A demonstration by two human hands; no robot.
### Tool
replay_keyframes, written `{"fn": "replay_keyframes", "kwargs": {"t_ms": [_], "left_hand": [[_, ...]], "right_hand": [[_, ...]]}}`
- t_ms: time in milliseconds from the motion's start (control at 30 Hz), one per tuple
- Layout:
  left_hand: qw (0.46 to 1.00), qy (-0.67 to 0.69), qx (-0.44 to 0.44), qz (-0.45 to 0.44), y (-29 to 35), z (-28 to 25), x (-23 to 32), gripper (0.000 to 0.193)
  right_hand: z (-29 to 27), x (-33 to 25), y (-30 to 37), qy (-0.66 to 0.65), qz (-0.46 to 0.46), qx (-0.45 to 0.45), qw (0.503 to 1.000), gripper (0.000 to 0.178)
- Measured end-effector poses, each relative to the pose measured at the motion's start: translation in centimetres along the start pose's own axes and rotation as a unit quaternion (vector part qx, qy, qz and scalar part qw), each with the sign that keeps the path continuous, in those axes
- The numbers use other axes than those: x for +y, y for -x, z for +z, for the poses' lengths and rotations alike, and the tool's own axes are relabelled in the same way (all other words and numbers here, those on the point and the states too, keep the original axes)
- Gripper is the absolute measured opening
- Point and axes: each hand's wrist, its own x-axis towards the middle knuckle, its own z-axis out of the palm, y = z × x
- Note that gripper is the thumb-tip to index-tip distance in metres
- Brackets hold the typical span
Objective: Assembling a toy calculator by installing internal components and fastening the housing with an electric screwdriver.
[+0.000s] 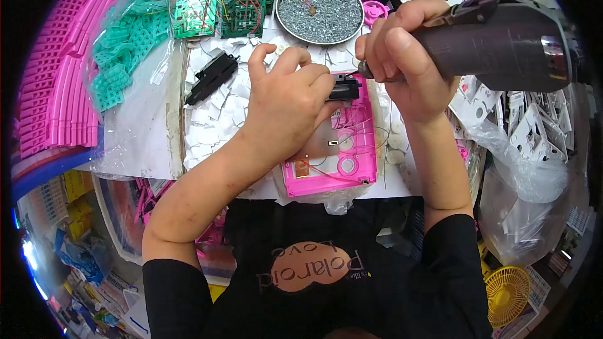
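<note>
In my right hand (418, 56) is a dark electric screwdriver (496, 44), held sideways with its tip pointing left at a black plastic part (345, 88). My left hand (286, 100) is closed on that black part from the left, its fingertips partly hidden behind the hand. The part lies at the upper end of a pink plastic housing (364, 144), which holds a brown board (320, 144) and thin wires. Just left of my left hand, a similar black part (212, 78) rests on white pieces. Whether the screwdriver's tip touches a screw I cannot tell.
A round dish of small screws (320, 12) stands beyond my hands. Green circuit boards (195, 16) with red wires lie at the back left, near a bag of teal parts (116, 56). Pink panels (63, 88) are stacked far left; white plastic parts (534, 129) pile up at right.
</note>
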Motion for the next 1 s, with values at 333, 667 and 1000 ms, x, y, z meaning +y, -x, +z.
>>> {"fn": "replay_keyframes", "kwargs": {"t_ms": [333, 667, 1000], "left_hand": [[0.999, 0.028, 0.031, 0.019, -0.3, 0.6, -0.3, 0.029], [0.981, 0.192, -0.007, -0.01, 0.8, -10.6, 0.2, 0.038], [0.845, 0.041, -0.357, -0.397, 30.9, -20.4, -10.1, 0.068]], "right_hand": [[0.8, 1.2, 0.9, 0.149, 0.024, 0.024, 0.988, 0.016], [-4.3, -6.1, -7.0, -0.201, 0.049, -0.055, 0.977, 0.053], [-8.6, 2.0, -3.1, 0.256, 0.285, 0.155, 0.911, 0.028]]}}
